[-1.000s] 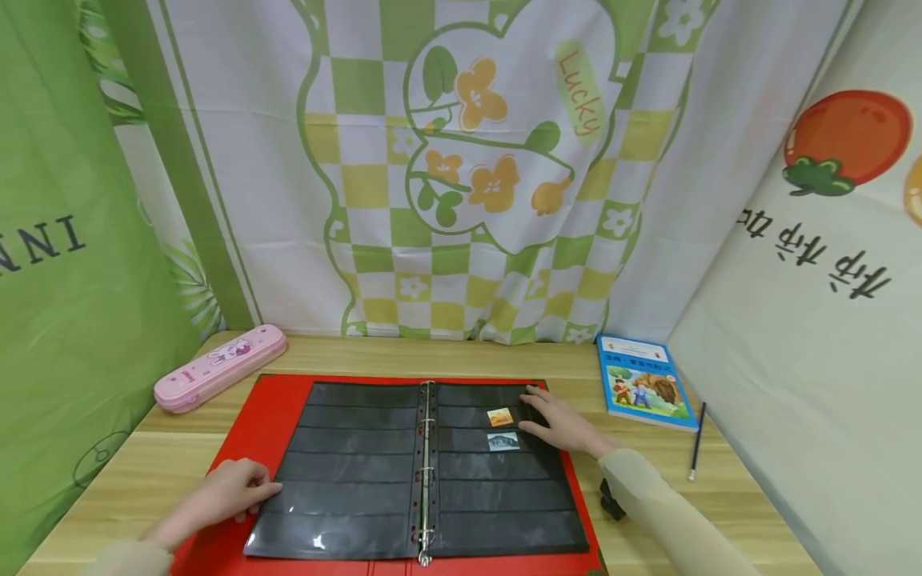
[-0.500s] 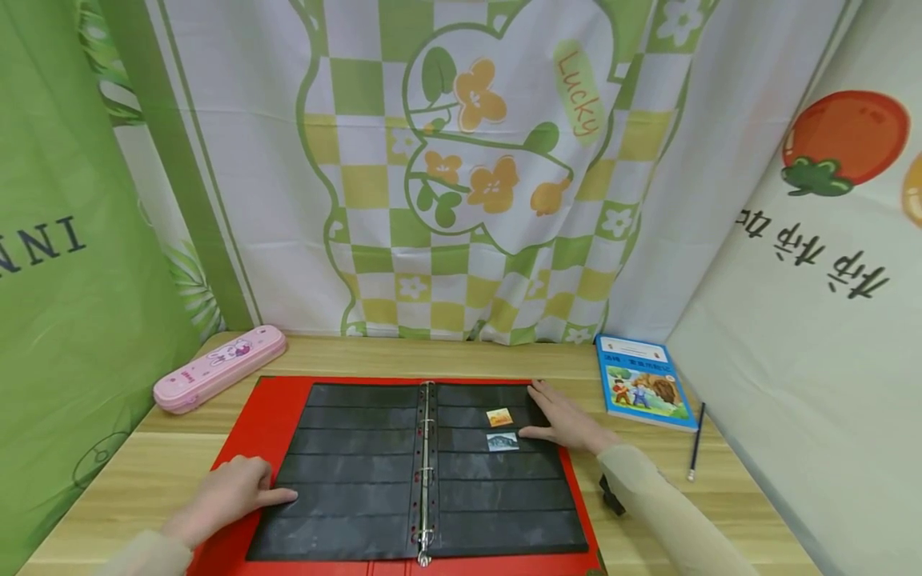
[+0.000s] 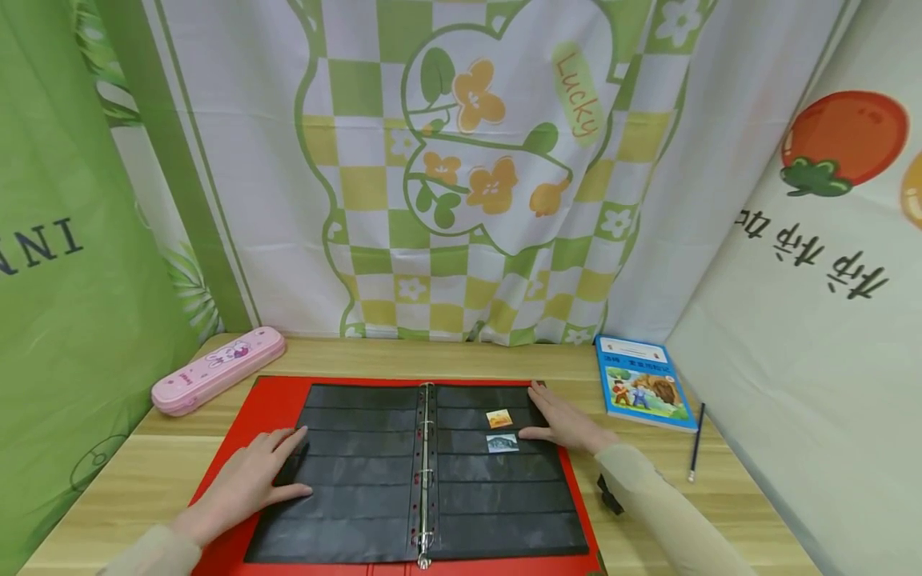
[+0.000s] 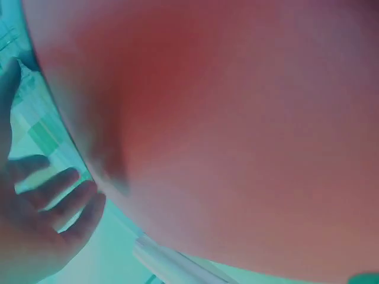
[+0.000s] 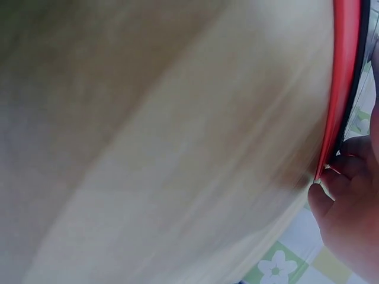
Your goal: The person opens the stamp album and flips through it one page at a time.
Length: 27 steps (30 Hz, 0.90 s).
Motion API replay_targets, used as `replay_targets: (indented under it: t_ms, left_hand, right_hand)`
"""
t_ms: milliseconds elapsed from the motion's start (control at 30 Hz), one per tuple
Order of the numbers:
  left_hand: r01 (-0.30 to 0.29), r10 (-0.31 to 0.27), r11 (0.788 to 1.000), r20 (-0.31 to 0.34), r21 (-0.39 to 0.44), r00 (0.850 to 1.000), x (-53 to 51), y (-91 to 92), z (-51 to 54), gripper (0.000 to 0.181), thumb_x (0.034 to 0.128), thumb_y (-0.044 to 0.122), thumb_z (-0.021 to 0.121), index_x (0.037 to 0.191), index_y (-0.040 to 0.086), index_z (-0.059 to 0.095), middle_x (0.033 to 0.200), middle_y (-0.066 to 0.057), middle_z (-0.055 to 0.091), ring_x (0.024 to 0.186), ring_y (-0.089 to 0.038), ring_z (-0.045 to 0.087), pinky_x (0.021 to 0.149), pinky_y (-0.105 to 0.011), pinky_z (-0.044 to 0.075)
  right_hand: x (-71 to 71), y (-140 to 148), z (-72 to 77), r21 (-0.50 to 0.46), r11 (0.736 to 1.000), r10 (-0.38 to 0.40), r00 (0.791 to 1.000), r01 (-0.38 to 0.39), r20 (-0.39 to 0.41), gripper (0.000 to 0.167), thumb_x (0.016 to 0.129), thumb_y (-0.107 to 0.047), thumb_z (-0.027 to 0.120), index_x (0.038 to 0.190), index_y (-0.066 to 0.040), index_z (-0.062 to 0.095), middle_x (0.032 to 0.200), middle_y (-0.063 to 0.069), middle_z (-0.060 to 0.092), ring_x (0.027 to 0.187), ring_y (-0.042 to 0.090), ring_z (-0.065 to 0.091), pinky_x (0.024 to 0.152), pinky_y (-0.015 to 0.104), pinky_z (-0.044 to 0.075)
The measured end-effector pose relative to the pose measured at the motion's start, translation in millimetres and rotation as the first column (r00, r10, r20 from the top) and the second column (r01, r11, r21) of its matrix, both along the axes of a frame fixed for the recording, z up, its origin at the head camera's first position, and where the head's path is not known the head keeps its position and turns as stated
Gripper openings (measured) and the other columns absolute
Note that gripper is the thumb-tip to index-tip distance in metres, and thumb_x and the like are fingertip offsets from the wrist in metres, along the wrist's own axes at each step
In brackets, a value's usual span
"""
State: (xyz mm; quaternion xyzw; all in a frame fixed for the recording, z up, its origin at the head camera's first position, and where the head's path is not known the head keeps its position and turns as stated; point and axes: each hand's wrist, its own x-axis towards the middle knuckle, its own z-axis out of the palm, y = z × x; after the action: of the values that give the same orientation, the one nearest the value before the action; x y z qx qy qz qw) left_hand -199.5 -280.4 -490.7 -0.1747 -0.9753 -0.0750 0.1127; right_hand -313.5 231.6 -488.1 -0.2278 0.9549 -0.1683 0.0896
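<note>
A red ring binder point(image 3: 245, 408) lies open on the table, with black pocket pages on both sides of its metal rings point(image 3: 425, 472). The right page point(image 3: 504, 500) bears two small stamps: a yellow-orange stamp point(image 3: 499, 418) and, below it, a blue-grey stamp point(image 3: 502, 443). My left hand point(image 3: 241, 480) rests with thumb and fingers spread at the outer edge of the left page point(image 3: 353, 496). At the upper right edge of the right page lies my right hand point(image 3: 569, 420), its thumb beside the blue-grey stamp. In the right wrist view, its fingers point(image 5: 349, 168) touch the binder's edge.
A pink pencil case point(image 3: 219, 370) sits at the back left of the wooden table point(image 3: 108, 480). At the back right lie a blue book point(image 3: 644, 382) and a dark pencil point(image 3: 696, 444). A small black object point(image 3: 610, 496) is partly behind the right sleeve. Curtains enclose the table.
My left hand has moved right and up onto the left page's edge, and its curled fingers have straightened and spread. My right hand has settled slightly at the right page's edge; the stamps stay put.
</note>
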Motion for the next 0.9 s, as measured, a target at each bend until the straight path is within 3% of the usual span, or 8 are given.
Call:
replay_targets:
  t_ms: [100,233,667,900]
  left_hand:
    - [0.037,-0.036,0.999,0.032,-0.031,0.999,0.0,-1.1,-3.7,0.092,0.0783,0.066,0.069,0.144,0.005,0.051,0.145,-0.019,0.054,0.128,-0.043,0.054,0.095,-0.058,0.050]
    - [0.044,-0.040,0.998,0.093,-0.047,0.995,3.3,-1.4,-7.1,0.089,0.0843,0.070,0.059,0.146,0.007,0.049,0.153,-0.014,0.047,0.140,-0.043,0.044,0.105,-0.063,0.041]
    - [0.044,-0.038,0.998,0.122,-0.046,0.992,5.9,-1.4,-8.9,0.085,0.0869,0.068,0.057,0.147,0.009,0.048,0.154,-0.011,0.046,0.142,-0.039,0.043,0.107,-0.065,0.037]
    - [0.046,-0.040,0.998,0.146,-0.036,0.988,6.2,-0.8,-7.6,0.086,0.0875,0.069,0.055,0.148,0.008,0.046,0.155,-0.012,0.044,0.142,-0.040,0.042,0.108,-0.065,0.036]
  right_hand:
    - [1.0,-0.4,0.6,0.003,1.000,-0.003,1.000,0.003,-0.003,0.094,0.092,-0.056,0.060,0.157,-0.002,0.020,0.165,0.022,0.014,0.152,0.042,0.018,0.119,0.059,0.025]
    - [0.4,-0.4,-0.8,0.000,1.000,0.001,1.000,-0.001,-0.008,0.093,0.093,-0.056,0.059,0.157,-0.001,0.020,0.165,0.022,0.014,0.153,0.042,0.018,0.120,0.059,0.025]
    - [-1.9,-2.6,-0.4,0.028,1.000,0.003,0.999,-0.002,-0.044,0.092,0.093,-0.055,0.060,0.156,0.000,0.023,0.164,0.022,0.020,0.152,0.042,0.022,0.120,0.057,0.026]
    - [-1.4,-4.6,1.5,0.025,1.000,-0.002,0.995,0.004,-0.097,0.091,0.090,-0.055,0.064,0.151,0.005,0.033,0.156,0.027,0.035,0.144,0.045,0.036,0.116,0.058,0.033]
